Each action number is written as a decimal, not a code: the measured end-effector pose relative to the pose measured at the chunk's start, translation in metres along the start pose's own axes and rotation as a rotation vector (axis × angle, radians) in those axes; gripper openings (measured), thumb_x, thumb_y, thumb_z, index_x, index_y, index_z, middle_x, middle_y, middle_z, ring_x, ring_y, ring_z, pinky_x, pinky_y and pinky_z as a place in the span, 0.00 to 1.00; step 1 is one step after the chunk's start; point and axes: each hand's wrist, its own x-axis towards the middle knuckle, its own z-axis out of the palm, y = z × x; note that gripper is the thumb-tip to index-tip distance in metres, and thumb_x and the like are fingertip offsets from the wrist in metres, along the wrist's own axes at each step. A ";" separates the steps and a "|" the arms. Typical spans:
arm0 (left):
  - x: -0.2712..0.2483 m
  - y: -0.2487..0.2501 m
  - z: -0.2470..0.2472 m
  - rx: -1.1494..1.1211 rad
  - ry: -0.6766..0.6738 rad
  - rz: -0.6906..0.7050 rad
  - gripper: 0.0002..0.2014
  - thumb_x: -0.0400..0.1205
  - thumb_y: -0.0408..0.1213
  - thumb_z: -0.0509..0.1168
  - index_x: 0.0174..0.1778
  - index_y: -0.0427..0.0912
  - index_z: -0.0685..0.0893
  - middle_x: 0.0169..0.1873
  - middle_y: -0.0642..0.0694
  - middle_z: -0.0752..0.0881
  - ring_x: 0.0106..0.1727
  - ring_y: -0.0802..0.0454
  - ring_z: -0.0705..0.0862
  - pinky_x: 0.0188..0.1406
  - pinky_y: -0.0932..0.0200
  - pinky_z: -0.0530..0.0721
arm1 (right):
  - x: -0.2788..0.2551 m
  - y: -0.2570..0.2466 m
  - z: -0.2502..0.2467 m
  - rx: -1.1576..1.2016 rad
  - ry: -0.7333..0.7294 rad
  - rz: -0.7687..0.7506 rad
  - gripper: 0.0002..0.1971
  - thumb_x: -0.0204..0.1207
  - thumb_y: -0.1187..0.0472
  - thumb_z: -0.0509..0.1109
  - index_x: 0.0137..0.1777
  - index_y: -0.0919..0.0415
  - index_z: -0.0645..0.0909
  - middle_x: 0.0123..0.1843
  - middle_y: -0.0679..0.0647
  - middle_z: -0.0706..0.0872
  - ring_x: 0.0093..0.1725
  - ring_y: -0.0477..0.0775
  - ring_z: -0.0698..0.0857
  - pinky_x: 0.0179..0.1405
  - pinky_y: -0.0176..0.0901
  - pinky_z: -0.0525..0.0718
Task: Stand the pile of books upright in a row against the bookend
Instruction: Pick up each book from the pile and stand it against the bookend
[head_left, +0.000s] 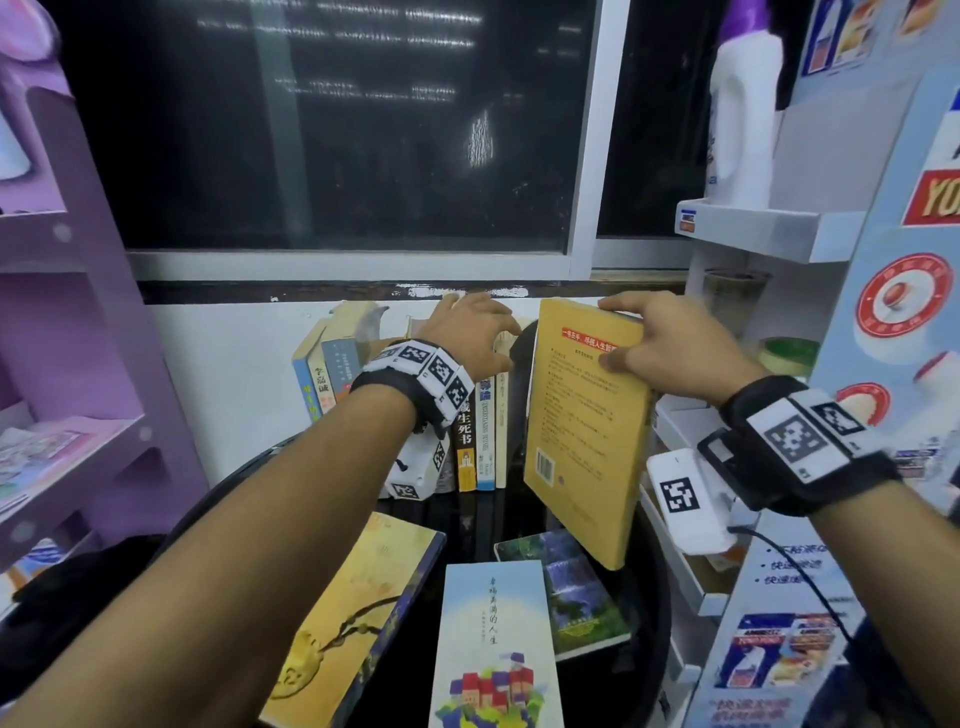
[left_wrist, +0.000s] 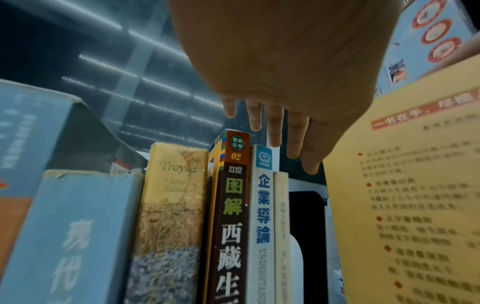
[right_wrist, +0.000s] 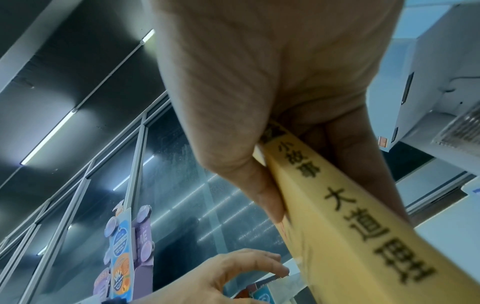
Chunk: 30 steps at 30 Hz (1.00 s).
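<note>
Two hands busy: our right hand (head_left: 657, 340) pinches the yellow book (head_left: 587, 431) by its top, tilted beside the row (head_left: 480, 431); left hand (head_left: 470, 338) hovers spread, empty. Risk: it clips the bookend (left_wrist: 310, 236) and topples the row.

Both bare forearms reach up the head view toward its centre. The left hand (head_left: 470, 332) sits palm down, fingers (left_wrist: 275, 127) loosely spread and bent (gripping nothing). The right hand (head_left: 660, 338), right of centre, pinches between thumb (right_wrist: 262, 191) and fingers.
</note>
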 end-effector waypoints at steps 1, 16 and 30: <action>0.004 0.000 0.001 0.005 -0.011 0.000 0.25 0.79 0.54 0.64 0.73 0.56 0.75 0.79 0.52 0.69 0.82 0.49 0.59 0.81 0.41 0.54 | 0.003 0.000 0.002 0.015 0.010 0.006 0.32 0.76 0.59 0.74 0.79 0.49 0.68 0.64 0.54 0.83 0.52 0.51 0.82 0.43 0.43 0.84; 0.009 -0.013 0.030 -0.029 0.055 -0.045 0.20 0.73 0.56 0.71 0.60 0.60 0.81 0.62 0.57 0.83 0.68 0.52 0.77 0.74 0.42 0.68 | 0.037 0.003 0.053 0.019 0.119 0.018 0.31 0.77 0.58 0.72 0.79 0.49 0.67 0.66 0.55 0.84 0.60 0.59 0.84 0.50 0.49 0.83; 0.009 -0.027 0.030 -0.087 0.096 -0.016 0.24 0.70 0.58 0.74 0.60 0.57 0.82 0.56 0.55 0.86 0.60 0.50 0.79 0.64 0.50 0.73 | 0.081 -0.014 0.100 0.069 0.171 0.023 0.31 0.78 0.58 0.70 0.80 0.50 0.66 0.69 0.59 0.81 0.66 0.63 0.78 0.62 0.55 0.80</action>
